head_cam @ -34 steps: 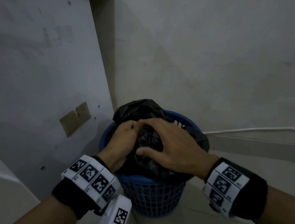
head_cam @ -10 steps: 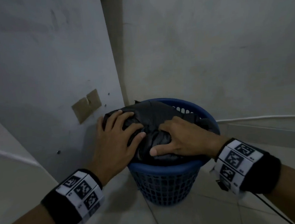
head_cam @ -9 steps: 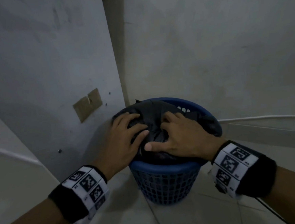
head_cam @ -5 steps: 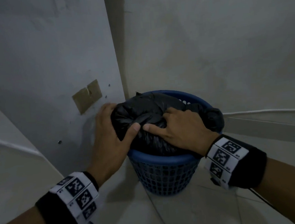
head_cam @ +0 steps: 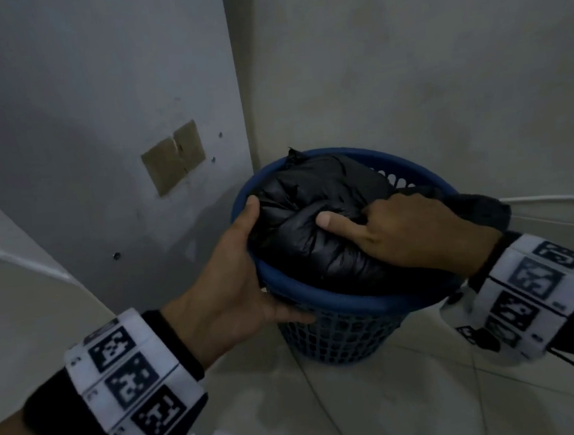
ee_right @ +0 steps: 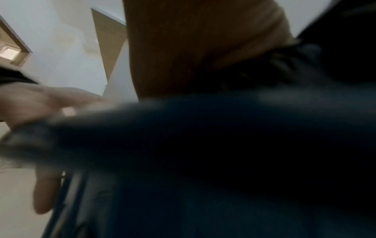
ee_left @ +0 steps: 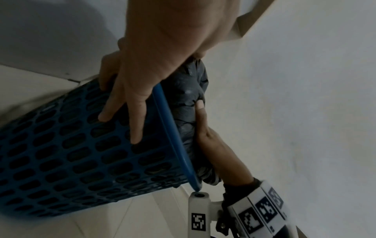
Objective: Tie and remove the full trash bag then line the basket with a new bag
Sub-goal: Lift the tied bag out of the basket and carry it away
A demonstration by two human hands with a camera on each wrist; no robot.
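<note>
While the black trash bag [head_cam: 317, 225] sits bulging inside the blue mesh basket [head_cam: 339, 336], which stands on a pale tiled floor [head_cam: 328, 416] in a corner btwn two grey walls, both hands are at the rim. The left hand [head_cam: 236, 283] clamps the basket's near-left edge: thumb hooked over the rim against the bag, fingers [ee_left: 136, 128] spread down the outside of the mesh. The right hand [head_cam: 407, 232] lies on top of the bag w/ fingers curled into the plastic, thumb stretched out flat; it appears to grip a gathered fold, though the right wrist view is too blurred to confirm.

Progress, judged from this: early. A small twisted tuft pokes up at the bag's far edge, but whether a knot is finished can't be told. The bag isn't lifted out yet, and no new liner is in sight. Left: pull bag free, then re-line.
</note>
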